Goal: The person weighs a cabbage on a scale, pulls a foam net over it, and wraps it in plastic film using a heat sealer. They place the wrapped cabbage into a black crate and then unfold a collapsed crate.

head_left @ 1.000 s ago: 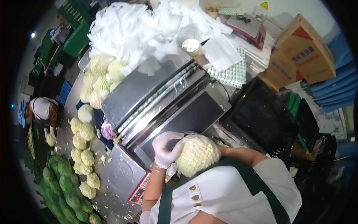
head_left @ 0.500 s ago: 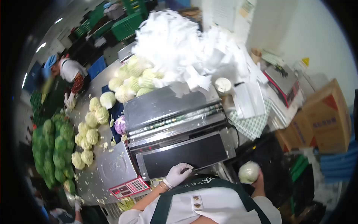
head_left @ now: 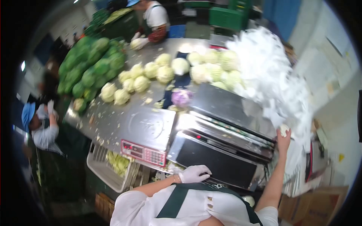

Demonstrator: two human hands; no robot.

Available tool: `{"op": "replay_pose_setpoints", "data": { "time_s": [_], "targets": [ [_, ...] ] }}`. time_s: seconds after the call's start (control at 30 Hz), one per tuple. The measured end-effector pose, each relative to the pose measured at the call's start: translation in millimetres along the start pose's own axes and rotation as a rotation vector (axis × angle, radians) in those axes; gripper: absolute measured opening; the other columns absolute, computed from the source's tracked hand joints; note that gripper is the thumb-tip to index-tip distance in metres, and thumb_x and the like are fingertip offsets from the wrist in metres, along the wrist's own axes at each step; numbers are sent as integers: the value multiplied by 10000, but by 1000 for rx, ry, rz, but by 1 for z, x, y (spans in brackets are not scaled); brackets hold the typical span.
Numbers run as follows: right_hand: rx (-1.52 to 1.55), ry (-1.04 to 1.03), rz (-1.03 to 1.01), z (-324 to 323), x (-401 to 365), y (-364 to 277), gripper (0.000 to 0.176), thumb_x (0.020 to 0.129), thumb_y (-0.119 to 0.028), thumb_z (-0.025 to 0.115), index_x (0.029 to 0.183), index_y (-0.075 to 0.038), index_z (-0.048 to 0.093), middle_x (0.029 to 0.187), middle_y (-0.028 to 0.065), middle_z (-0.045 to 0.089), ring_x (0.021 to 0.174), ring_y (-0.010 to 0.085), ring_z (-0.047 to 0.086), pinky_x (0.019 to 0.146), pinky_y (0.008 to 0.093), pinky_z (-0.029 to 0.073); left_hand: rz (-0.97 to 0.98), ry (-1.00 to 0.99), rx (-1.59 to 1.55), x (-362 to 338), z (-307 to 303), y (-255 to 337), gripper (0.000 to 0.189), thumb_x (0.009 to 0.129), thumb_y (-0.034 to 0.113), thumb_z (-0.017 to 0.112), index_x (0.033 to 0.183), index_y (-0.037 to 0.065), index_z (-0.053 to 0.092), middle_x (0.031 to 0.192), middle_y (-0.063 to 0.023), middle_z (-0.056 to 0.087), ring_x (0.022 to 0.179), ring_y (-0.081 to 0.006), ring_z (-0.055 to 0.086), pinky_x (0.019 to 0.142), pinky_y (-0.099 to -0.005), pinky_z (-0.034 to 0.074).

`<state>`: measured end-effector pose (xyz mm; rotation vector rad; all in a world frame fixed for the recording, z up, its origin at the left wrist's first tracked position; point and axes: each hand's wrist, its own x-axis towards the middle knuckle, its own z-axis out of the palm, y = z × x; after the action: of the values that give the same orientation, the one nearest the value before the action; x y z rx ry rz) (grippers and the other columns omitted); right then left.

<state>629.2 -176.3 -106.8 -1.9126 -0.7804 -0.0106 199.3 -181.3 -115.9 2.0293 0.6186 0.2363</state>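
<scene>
The person's gloved left hand point(head_left: 194, 174) lies at the near edge of the wrapping machine point(head_left: 233, 113), on its black plate point(head_left: 215, 160), the thumb and fingers bent with only a narrow gap between them – I can't make out anything in that grip. The right hand point(head_left: 283, 143) reaches past the machine's right end, its fingers at a small white object point(head_left: 284, 130); from here I can't tell whether that grip is closed round it or just touching.

Just left of the machine sits a scale point(head_left: 147, 126) with a red-edged keypad, and a purple cabbage point(head_left: 181, 97) lies by the machine's back left corner. Beyond the machine, pale cabbages point(head_left: 141, 83) string along the bench point(head_left: 111, 122) – and white foam sleeves point(head_left: 271, 71) heap up behind its right side. Far beyond it, a co-worker point(head_left: 156, 17) has gloved hands at another pale head point(head_left: 138, 43)
</scene>
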Motion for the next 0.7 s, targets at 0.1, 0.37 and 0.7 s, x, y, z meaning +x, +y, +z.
{"op": "replay_pose_setpoints", "data": {
  "time_s": [0.1, 0.37, 0.7],
  "targets": [
    [146, -358, 186, 42, 81, 38, 288, 796, -226, 628, 964, 7, 603, 565, 14, 517, 462, 83, 463, 411, 227, 379, 48, 242, -35, -25, -43, -13, 187, 832, 175, 548, 953, 39, 590, 941, -117, 578, 881, -265, 576, 788, -316, 464],
    [709, 263, -460, 56, 195, -199, 156, 873, -124, 522, 929, 14, 566, 883, 86, 594, 766, 148, 580, 642, 232, 468, -289, 1061, -182, -105, -229, -149, 390, 751, 105, 644, 1112, 35, 513, 1042, -85, 546, 927, -193, 537, 809, -298, 443],
    [-164, -149, -617, 177, 142, -303, 144, 904, -124, 438, 956, -4, 498, 802, 66, 511, 698, 139, 472, 665, 259, 413, -876, 1500, 233, -112, -436, -338, 1008, 522, 489, 767, 1321, 68, 317, 1289, -232, 317, 1166, -406, 371, 985, -406, 327]
  ]
}}
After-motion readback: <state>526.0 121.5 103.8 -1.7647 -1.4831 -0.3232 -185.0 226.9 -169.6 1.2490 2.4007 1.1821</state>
